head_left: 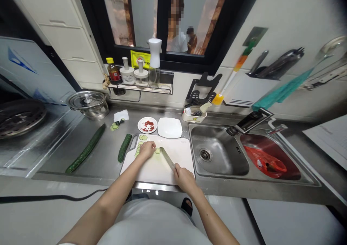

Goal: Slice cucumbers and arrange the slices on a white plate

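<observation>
My right hand (184,177) is wrapped around the handle of a kitchen knife (167,159), its blade pointing away and left over the white cutting board (173,176). My left hand (148,149) rests over the left part of the board with its fingers curled together; what is under them is hidden. One cucumber slice (157,151) lies between that hand and the knife tip. More cucumber slices (143,138) run along the board's left side, partly behind my left hand. Just left of the board lies a cut piece of cucumber (125,148); a long whole cucumber (86,151) is farther left.
Behind the board stand a plate of chopped red bits (148,130) and a white square plate (169,132). Cucumber scraps (115,126) lie by a paper (121,115). A lidded steel pot (93,109) is at back left. At right, the double sink (217,170) holds a red bag (267,163).
</observation>
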Motion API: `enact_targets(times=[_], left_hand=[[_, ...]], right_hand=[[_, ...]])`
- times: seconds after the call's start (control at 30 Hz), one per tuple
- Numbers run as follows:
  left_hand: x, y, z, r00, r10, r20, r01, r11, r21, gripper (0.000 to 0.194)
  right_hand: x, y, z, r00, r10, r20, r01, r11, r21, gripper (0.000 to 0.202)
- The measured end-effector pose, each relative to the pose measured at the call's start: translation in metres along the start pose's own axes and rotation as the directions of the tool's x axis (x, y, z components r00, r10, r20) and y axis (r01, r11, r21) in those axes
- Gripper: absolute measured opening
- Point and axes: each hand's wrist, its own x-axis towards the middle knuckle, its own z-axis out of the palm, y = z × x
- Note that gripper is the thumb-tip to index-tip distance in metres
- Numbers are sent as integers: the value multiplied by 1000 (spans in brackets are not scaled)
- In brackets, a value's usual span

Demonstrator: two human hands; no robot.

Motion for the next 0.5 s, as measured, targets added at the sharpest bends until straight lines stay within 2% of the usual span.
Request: enact_targets(times=[0.17,0.5], left_hand=[[6,2,4,998,-61,-8,61,998,29,9],[11,4,2,995,-99,19,97,994,53,8]], right_hand=[[0,-5,-3,999,-40,35,42,998,-50,28],[-4,-17,-7,993,-16,117,24,997,-70,32]])
